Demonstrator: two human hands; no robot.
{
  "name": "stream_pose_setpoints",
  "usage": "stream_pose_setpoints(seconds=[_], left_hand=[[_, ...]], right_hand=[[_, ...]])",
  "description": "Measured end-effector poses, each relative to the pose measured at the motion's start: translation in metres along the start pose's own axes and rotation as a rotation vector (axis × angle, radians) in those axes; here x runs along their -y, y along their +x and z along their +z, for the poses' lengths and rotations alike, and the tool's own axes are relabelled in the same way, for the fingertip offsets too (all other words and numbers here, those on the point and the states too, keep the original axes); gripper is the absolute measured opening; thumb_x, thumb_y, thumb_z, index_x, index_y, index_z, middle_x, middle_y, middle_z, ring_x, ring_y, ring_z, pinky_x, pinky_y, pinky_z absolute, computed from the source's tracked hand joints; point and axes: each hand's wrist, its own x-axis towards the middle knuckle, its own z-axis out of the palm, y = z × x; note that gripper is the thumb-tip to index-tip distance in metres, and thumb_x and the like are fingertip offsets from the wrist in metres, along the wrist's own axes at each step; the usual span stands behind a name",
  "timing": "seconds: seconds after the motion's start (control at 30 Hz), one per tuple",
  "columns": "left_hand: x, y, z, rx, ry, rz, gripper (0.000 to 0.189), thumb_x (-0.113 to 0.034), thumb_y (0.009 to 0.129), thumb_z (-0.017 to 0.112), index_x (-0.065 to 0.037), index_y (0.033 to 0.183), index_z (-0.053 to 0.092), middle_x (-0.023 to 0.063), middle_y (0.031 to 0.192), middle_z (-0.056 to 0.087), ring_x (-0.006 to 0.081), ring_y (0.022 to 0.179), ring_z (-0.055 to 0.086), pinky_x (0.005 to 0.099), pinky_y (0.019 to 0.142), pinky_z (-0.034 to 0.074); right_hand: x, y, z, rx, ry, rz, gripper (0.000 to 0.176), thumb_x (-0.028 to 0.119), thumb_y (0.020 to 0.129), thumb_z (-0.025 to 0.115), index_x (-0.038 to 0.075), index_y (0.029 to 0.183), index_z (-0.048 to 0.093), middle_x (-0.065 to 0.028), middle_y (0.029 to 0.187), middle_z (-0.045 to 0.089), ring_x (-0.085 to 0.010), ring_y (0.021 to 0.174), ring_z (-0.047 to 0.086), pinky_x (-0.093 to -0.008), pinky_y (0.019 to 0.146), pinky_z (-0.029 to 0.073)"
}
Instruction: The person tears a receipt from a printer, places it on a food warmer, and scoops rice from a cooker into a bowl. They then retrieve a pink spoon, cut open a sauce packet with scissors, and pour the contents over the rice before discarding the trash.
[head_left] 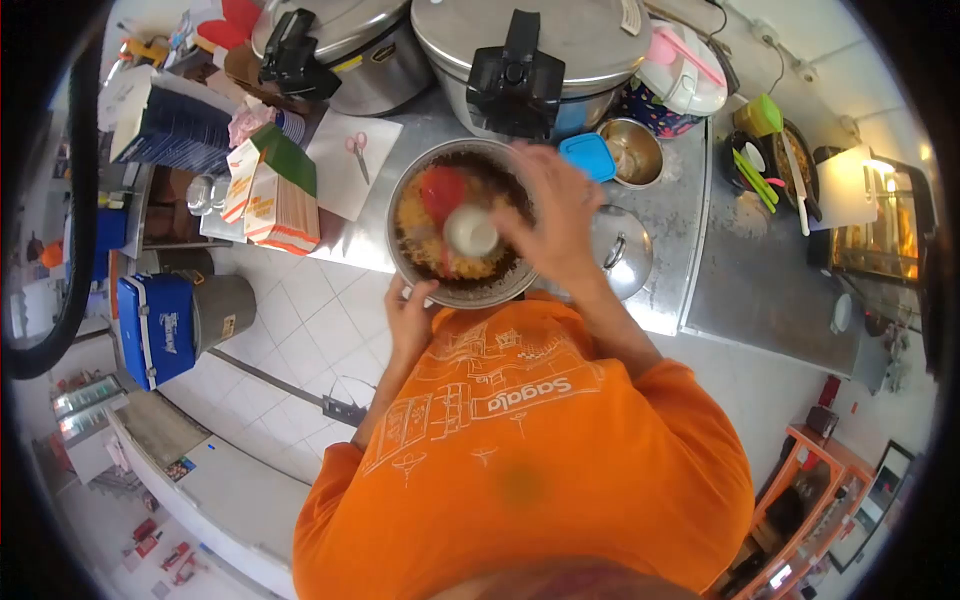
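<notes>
A round metal pot (pixel 403 262) stands at the counter's front edge, close to the orange shirt. Inside lies a yellow-brown, grainy food (pixel 415 222) with darker patches near the wall. A red rounded thing (pixel 442 190) and a small white cup (pixel 471 232) rest on the food. My left hand (pixel 408 312) grips the pot's near left rim, fingers bent around it. Over the right side of the pot is my right hand (pixel 556 212), blurred by motion. Its fingers look spread, with the thumb side close to the white cup, and nothing shows clearly in its grasp.
Two large lidded steel cookers (pixel 540 40) stand behind the pot. To its right are a blue lid (pixel 588 157), a metal bowl (pixel 633 152) and a glass lid (pixel 622 252). Scissors (pixel 357 152) on paper and carton boxes (pixel 275 200) are at left.
</notes>
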Motion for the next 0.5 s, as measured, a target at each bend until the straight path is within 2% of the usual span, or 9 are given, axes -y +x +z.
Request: stream_pose_setpoints(seconds=[0.03, 0.07, 0.1, 0.17, 0.23, 0.3, 0.4, 0.47, 0.5], left_hand=[[0.000, -0.002, -0.003, -0.009, -0.021, -0.005, 0.035, 0.003, 0.079, 0.055, 0.001, 0.114, 0.053, 0.0144, 0.106, 0.058, 0.0252, 0.095, 0.060, 0.0393, 0.077, 0.058], [-0.001, -0.004, -0.006, -0.017, -0.041, -0.013, 0.033, 0.003, 0.079, 0.055, 0.001, 0.112, 0.054, 0.0140, 0.106, 0.058, 0.0249, 0.095, 0.060, 0.0398, 0.077, 0.058], [-0.002, -0.007, -0.009, -0.029, -0.040, -0.014, 0.033, 0.003, 0.079, 0.055, 0.001, 0.112, 0.054, 0.0140, 0.106, 0.058, 0.0249, 0.095, 0.060, 0.0398, 0.077, 0.058], [-0.004, -0.009, -0.012, -0.062, -0.042, -0.010, 0.034, 0.003, 0.079, 0.055, 0.000, 0.113, 0.054, 0.0132, 0.105, 0.058, 0.0247, 0.096, 0.060, 0.0401, 0.078, 0.058], [0.000, -0.007, -0.022, -0.081, -0.028, 0.003, 0.037, 0.003, 0.079, 0.055, -0.001, 0.116, 0.052, 0.0133, 0.105, 0.058, 0.0250, 0.096, 0.060, 0.0405, 0.078, 0.058], [0.000, -0.005, -0.027, -0.090, -0.018, 0.020, 0.040, 0.002, 0.079, 0.056, -0.001, 0.119, 0.050, 0.0134, 0.105, 0.057, 0.0253, 0.096, 0.060, 0.0410, 0.078, 0.057], [-0.008, -0.004, -0.033, -0.113, 0.023, 0.080, 0.048, 0.001, 0.079, 0.056, -0.003, 0.125, 0.046, 0.0131, 0.106, 0.057, 0.0256, 0.097, 0.060, 0.0404, 0.080, 0.057], [-0.015, -0.006, -0.037, -0.107, 0.036, 0.080, 0.052, 0.001, 0.078, 0.056, -0.004, 0.129, 0.043, 0.0128, 0.106, 0.057, 0.0254, 0.096, 0.060, 0.0390, 0.079, 0.056], [-0.017, -0.006, -0.043, -0.082, 0.042, 0.068, 0.052, 0.001, 0.078, 0.056, -0.004, 0.129, 0.043, 0.0128, 0.106, 0.057, 0.0254, 0.096, 0.060, 0.0390, 0.079, 0.056]], right_hand=[[-0.012, 0.005, -0.002, -0.183, 0.137, 0.076, 0.056, 0.037, 0.076, 0.070, 0.016, 0.125, 0.054, -0.0071, 0.116, 0.055, -0.0257, 0.108, 0.046, -0.0490, 0.093, 0.027], [-0.022, 0.008, -0.004, -0.312, 0.061, 0.146, 0.042, 0.034, 0.077, 0.068, 0.015, 0.114, 0.062, -0.0073, 0.105, 0.060, -0.0246, 0.103, 0.050, -0.0460, 0.092, 0.027], [-0.025, 0.006, -0.009, -0.304, 0.069, 0.146, 0.042, 0.034, 0.077, 0.068, 0.015, 0.114, 0.062, -0.0073, 0.105, 0.060, -0.0246, 0.103, 0.050, -0.0460, 0.092, 0.027], [-0.026, 0.005, -0.015, 0.100, -0.037, 0.263, 0.032, 0.031, 0.077, 0.068, 0.015, 0.104, 0.066, -0.0073, 0.097, 0.064, -0.0245, 0.102, 0.051, -0.0442, 0.091, 0.027], [-0.011, -0.005, 0.006, 0.206, -0.068, 0.180, 0.030, 0.033, 0.077, 0.068, 0.013, 0.099, 0.067, -0.0061, 0.090, 0.067, -0.0262, 0.103, 0.052, -0.0450, 0.093, 0.027], [0.019, -0.012, 0.035, 0.520, -0.246, -0.085, 0.039, 0.037, 0.075, 0.068, 0.009, 0.103, 0.065, -0.0096, 0.092, 0.067, -0.0302, 0.103, 0.053, -0.0455, 0.097, 0.027], [0.037, -0.025, 0.108, 0.441, -0.398, -0.195, 0.047, 0.036, 0.074, 0.068, 0.003, 0.107, 0.062, -0.0142, 0.091, 0.067, -0.0353, 0.105, 0.053, -0.0454, 0.100, 0.027], [0.030, -0.030, 0.161, 0.431, -0.581, -0.237, 0.052, 0.037, 0.067, 0.071, 0.009, 0.110, 0.061, -0.0159, 0.089, 0.065, -0.0326, 0.101, 0.053, -0.0487, 0.098, 0.028], [0.037, -0.026, 0.151, 0.430, -0.597, -0.211, 0.052, 0.037, 0.067, 0.071, 0.009, 0.110, 0.061, -0.0159, 0.089, 0.065, -0.0326, 0.101, 0.053, -0.0487, 0.098, 0.028]])
